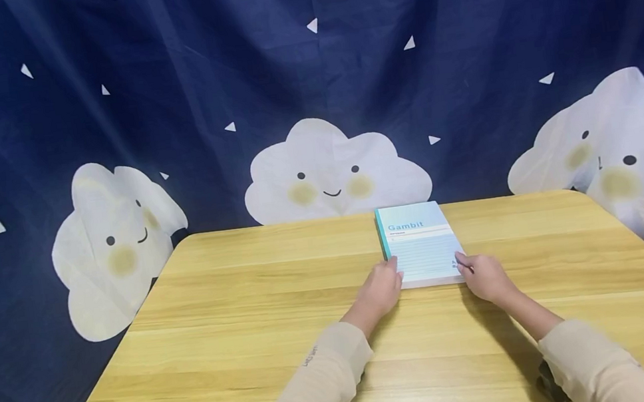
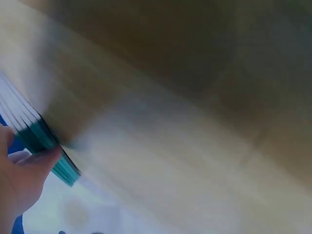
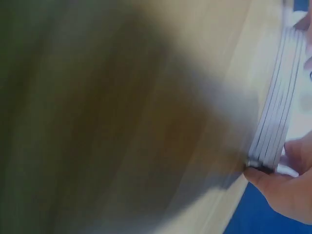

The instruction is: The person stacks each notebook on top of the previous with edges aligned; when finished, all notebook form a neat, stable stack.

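A stack of several notebooks (image 1: 421,249) lies toward the far edge of the table; the top cover is pale blue and white and reads "Gambit". My left hand (image 1: 379,286) grips its left side near the front corner. In the left wrist view, the thumb (image 2: 46,158) lies against the teal spines (image 2: 61,168). Opposite, my right hand (image 1: 485,277) holds the right front corner. The right wrist view has white page edges (image 3: 278,97) layered together, with the right thumb (image 3: 263,179) at the corner. The stack's underside is hidden.
The wood-grain table (image 1: 225,347) has rounded far corners. Behind it hangs a dark blue curtain (image 1: 255,48) with white smiling clouds (image 1: 329,160) and small white triangles. A small dark object (image 1: 551,384) shows under the right sleeve.
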The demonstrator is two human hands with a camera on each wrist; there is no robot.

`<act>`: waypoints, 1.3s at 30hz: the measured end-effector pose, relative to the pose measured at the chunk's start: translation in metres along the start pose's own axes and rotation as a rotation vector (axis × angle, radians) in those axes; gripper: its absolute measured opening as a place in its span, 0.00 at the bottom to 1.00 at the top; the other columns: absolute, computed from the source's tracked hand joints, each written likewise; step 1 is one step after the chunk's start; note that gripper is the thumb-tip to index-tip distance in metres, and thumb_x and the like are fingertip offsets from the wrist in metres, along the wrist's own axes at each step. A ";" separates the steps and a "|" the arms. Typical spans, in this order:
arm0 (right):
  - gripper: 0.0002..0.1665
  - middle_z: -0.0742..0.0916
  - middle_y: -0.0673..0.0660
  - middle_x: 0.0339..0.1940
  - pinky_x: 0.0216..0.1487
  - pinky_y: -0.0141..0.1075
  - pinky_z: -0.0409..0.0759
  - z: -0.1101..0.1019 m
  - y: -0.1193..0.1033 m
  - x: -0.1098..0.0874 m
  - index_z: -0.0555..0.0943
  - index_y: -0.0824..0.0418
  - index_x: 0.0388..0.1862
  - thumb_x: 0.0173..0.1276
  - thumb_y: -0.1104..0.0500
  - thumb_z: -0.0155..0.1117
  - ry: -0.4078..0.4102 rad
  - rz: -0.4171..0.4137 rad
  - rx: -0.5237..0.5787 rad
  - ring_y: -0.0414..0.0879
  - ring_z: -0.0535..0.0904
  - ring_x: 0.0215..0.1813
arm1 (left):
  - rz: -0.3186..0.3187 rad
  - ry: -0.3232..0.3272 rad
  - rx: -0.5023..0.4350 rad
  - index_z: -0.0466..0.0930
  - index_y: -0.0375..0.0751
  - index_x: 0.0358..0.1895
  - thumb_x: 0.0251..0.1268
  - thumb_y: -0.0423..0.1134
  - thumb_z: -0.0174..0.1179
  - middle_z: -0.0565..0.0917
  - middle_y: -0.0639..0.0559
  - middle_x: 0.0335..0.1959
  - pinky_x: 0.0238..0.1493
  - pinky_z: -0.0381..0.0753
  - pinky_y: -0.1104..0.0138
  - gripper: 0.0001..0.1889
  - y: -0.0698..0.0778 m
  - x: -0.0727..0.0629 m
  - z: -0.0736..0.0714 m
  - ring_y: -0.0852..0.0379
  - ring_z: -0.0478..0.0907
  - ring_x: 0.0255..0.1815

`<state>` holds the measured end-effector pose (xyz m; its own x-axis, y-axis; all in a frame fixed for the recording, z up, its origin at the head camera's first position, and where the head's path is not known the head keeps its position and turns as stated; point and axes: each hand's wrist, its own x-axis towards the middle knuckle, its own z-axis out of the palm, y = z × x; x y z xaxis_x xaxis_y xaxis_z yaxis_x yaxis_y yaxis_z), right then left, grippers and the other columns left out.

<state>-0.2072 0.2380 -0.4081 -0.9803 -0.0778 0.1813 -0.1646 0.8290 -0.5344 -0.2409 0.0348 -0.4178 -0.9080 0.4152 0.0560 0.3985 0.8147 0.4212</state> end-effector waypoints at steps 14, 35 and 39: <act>0.24 0.69 0.72 0.61 0.62 0.56 0.67 0.006 -0.006 0.004 0.66 0.71 0.61 0.68 0.63 0.50 -0.041 0.289 0.167 0.69 0.59 0.67 | -0.239 0.182 -0.494 0.62 0.26 0.65 0.67 0.27 0.48 0.71 0.34 0.62 0.59 0.73 0.59 0.23 0.012 0.000 0.012 0.43 0.68 0.65; 0.28 0.72 0.78 0.59 0.61 0.60 0.65 -0.019 0.009 0.007 0.68 0.79 0.59 0.69 0.58 0.51 0.170 -0.036 0.033 0.72 0.67 0.61 | -0.089 0.203 -0.415 0.52 0.32 0.70 0.72 0.41 0.44 0.56 0.37 0.72 0.72 0.54 0.52 0.28 -0.015 -0.008 -0.019 0.42 0.52 0.73; 0.31 0.71 0.77 0.60 0.59 0.64 0.60 -0.034 0.021 0.007 0.67 0.76 0.61 0.67 0.54 0.54 0.265 -0.163 -0.068 0.73 0.64 0.61 | -0.009 0.232 -0.185 0.52 0.38 0.71 0.70 0.50 0.44 0.53 0.39 0.73 0.72 0.49 0.46 0.32 -0.036 -0.017 -0.035 0.41 0.50 0.74</act>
<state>-0.2139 0.2735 -0.3897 -0.8777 -0.0727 0.4736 -0.3007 0.8531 -0.4263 -0.2447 -0.0154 -0.4020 -0.9252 0.2869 0.2483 0.3792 0.7213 0.5796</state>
